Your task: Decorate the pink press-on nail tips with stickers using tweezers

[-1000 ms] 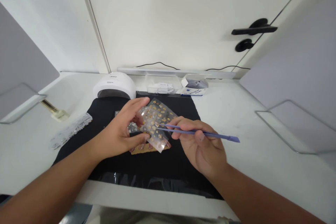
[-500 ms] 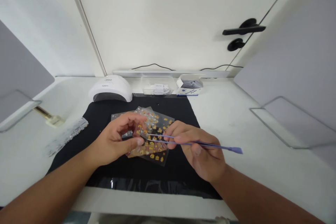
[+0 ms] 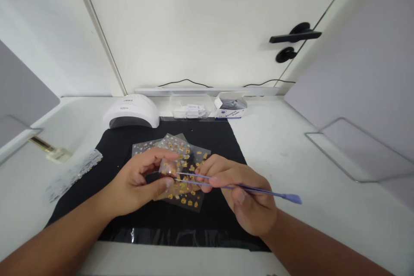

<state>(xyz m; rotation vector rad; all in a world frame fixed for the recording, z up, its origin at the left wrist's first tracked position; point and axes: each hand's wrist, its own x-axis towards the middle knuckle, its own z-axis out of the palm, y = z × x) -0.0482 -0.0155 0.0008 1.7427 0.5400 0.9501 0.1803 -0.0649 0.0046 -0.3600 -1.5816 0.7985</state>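
Note:
My right hand [image 3: 241, 189] grips a pair of purple tweezers [image 3: 255, 189] like a pen, its spatula end pointing right. The tweezer tips are slightly apart and reach toward my left fingers. My left hand [image 3: 139, 181] is curved, thumb and fingers around a small clear sticker sheet [image 3: 168, 166] that is partly hidden by the fingers. Below both hands, several transparent sticker sheets with yellow figures [image 3: 190, 202] lie overlapped on a black mat [image 3: 155, 230]. Whether a sticker sits at the tweezer tips is too small to tell.
A white nail lamp [image 3: 132, 108] stands at the mat's back left. Beside it are a clear tray [image 3: 192, 110] of white packets and an alcohol pad box [image 3: 230, 107]. At left lie a pale bottle with a gold cap [image 3: 51, 148] and a silvery patterned strip [image 3: 76, 172].
The clear sheet in my left fingers has tilted and its lower part no longer hangs beneath the thumb. Both hands have dropped slightly in view, and the whole scene has shifted a little left.

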